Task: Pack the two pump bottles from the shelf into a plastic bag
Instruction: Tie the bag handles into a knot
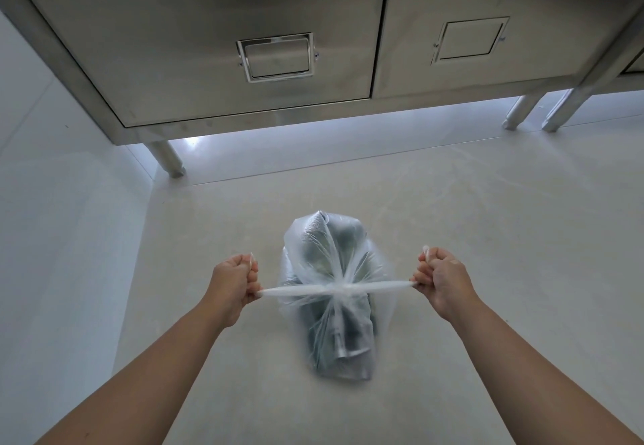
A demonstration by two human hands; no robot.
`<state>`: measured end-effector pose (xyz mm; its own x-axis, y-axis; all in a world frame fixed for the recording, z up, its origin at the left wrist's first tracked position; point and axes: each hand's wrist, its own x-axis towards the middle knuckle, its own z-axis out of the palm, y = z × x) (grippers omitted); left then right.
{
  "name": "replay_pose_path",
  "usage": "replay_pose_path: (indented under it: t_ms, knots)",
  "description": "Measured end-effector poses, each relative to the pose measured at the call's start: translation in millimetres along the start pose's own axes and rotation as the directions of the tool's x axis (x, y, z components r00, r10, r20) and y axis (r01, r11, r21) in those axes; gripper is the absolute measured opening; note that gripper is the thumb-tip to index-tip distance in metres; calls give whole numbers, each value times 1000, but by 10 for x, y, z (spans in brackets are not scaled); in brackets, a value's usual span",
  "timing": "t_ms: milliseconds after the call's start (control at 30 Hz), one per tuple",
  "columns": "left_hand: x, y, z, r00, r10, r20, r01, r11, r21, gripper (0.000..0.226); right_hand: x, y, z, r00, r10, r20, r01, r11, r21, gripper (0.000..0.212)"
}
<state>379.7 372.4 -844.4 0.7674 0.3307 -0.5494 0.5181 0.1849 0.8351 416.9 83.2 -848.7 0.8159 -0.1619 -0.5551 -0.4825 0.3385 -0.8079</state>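
Note:
A translucent plastic bag (332,259) stands on the pale floor in the middle of the view. Dark bottle shapes (350,336) show dimly through it; I cannot tell them apart. The bag's two handles are crossed into a knot (343,289) above it and stretched out sideways. My left hand (235,282) is fisted around the left handle end. My right hand (441,277) is fisted around the right handle end. Both handles are pulled taut in a straight horizontal line.
A stainless steel cabinet (195,36) with two doors and recessed handles stands ahead on round legs (169,158). A white wall (52,200) runs along the left. More steel legs (522,110) stand at the far right. Pale floor (488,221) surrounds the bag.

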Motion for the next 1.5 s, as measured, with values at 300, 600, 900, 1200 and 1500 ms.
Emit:
replay_pose_path:
  t_ms: [300, 600, 900, 1200, 1500]
  knots:
    - [-37, -139, -53, 999, 42, -33, -44, 998, -50, 30, -150, -55, 161, 987, -120, 106, 131, 986, -104, 29]
    - [-272, 159, 294, 972, 218, 91, -227, 968, 105, 22, -299, -195, 256, 947, -225, 230, 274, 939, -209, 26]
    - [-564, 427, 612, 900, 383, 210, -399, 916, 41, 17, -651, -342, 566, 821, -381, 424, 502, 836, -222, 19]
    - [-810, 503, 719, 865, 364, 347, -359, 930, -79, 13, -860, -321, 772, 771, -410, 487, 576, 776, -258, 21]
    - [-840, 517, 703, 862, 359, 357, -348, 932, -96, 5, -868, -321, 767, 810, -379, 448, 517, 822, -239, 14]
